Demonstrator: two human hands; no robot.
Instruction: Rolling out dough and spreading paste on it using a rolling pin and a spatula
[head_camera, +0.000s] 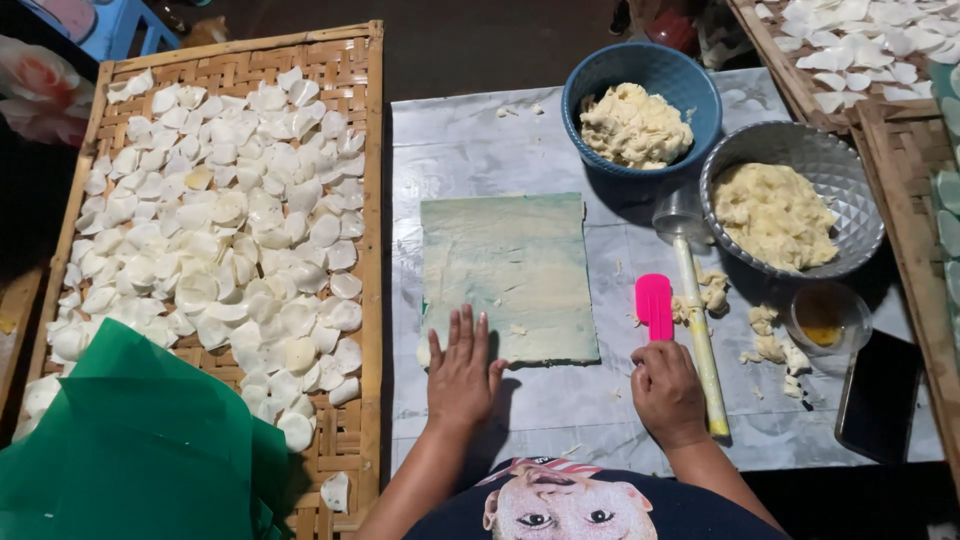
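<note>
the left hand (462, 368) is laid flat, fingers spread, on the near left corner of a square board (510, 275) smeared w/ a thin pale film; a small lump of dough (424, 351) is seen just beside the thumb side, at the board's edge. the right hand (666, 388) is closed round the handle of a pink scraper (654, 305), blade pointed away, just right of the board and not touching it. a long pale rolling stick (700, 335) is lain beside the scraper, w/ dough crumbs (768, 340) scattered nr it. further back, a blue bowl (598, 80) and a grey patterned bowl (850, 170) are each filled w/ yellowish dough. a small glass cup (828, 318) of amber liquid and a dark phone (880, 395) are set at the right. at left, a woven tray (365, 140) is covered w/ thin white pieces (220, 220), partly overlapped by a green sheet (130, 440). everything is set on a grey mat (470, 150).

risks, as judged: the board could be slid on the smooth mat if pressed only at one corner. the film looks thin, so it could be torn or bunched if the scraper is dragged at too steep an angle. the cup is close to the right elbow's path and could be knocked, w/ liquid spilt twd the phone.
</note>
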